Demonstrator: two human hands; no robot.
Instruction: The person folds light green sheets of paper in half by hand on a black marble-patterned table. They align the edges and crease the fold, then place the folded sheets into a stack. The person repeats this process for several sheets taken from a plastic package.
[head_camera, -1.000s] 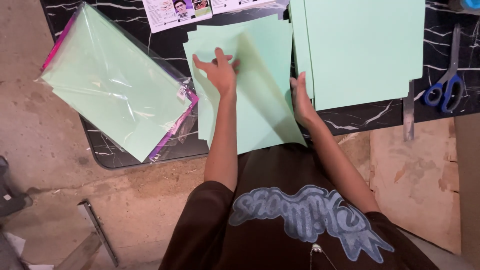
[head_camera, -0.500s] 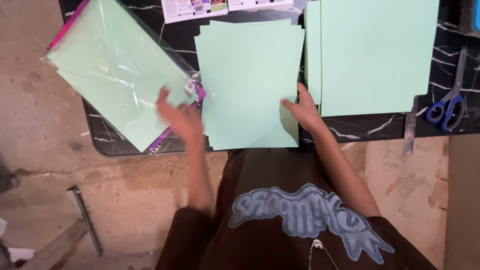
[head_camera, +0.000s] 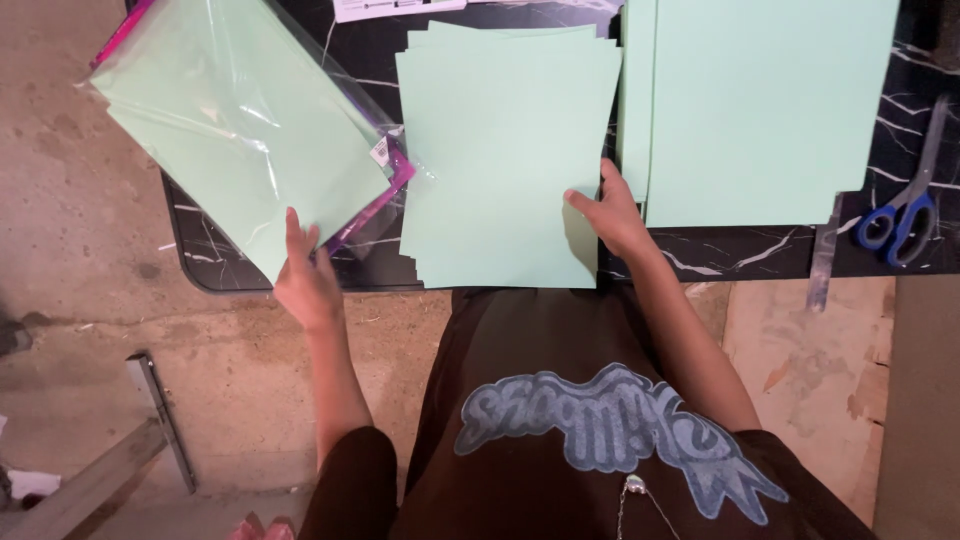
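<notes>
Closest to me is the dark brown shirt with its pale blue graphic (head_camera: 610, 420), and both bare forearms reach away from it toward the black marble-patterned table (head_camera: 740, 255). My left hand (head_camera: 305, 280) is out past the table's near left corner, fingers spread and loose, touching the lower corner of the clear plastic packet of mint-green paper (head_camera: 235, 125); I read it as released, resting against the packet and not pinching it. That packet lies tilted and hangs well over the table's left edge, with a strip of purple and pink sheets (head_camera: 385, 190) showing beneath it. My right hand (head_camera: 612, 210) sits at the right edge of the loose stack of mint-green sheets (head_camera: 505, 150) in the middle, thumb on top of the sheets; whether the fingers are under the edge I cannot tell, so the grip is uncertain. The stack overhangs the near table edge slightly and its sheets are fanned a little. Just beyond and right lies a larger mint-green sheet pile (head_camera: 760, 100), then blue-handled scissors (head_camera: 905, 215) and a clear ruler (head_camera: 825, 260). As I judge it, the overhanging packet could slide off to the concrete floor (head_camera: 80, 300), its slick wrap giving little hold, and the fanned stack could spill if nudged
</notes>
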